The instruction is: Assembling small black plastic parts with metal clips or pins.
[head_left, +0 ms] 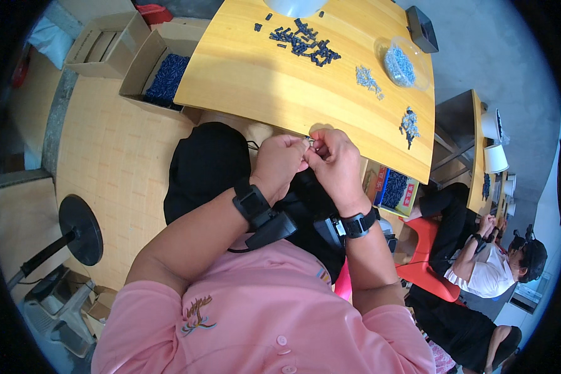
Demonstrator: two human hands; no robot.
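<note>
My left hand (pixel 279 162) and my right hand (pixel 336 165) meet just off the near edge of the yellow wooden table (pixel 230 75), above my lap. Both are closed in a pinch, fingertips almost touching. Between them shows a tiny bit of something, too small to name. On the tabletop ahead lies a loose pile of small black parts (pixel 305 42). Farther right are small clear-blue pieces (pixel 369 81), and a clear round tub (pixel 400 65) of similar pieces. A mixed heap of dark and pale small parts (pixel 409 126) sits near the right edge.
Left of the table, a cardboard box (pixel 166 78) holds many dark blue parts. Another box (pixel 394 189) of them sits under the right edge. A black tray (pixel 422 30) stands at the far right corner. A co-worker (pixel 480 262) sits right; a round black stand (pixel 81 230) is left.
</note>
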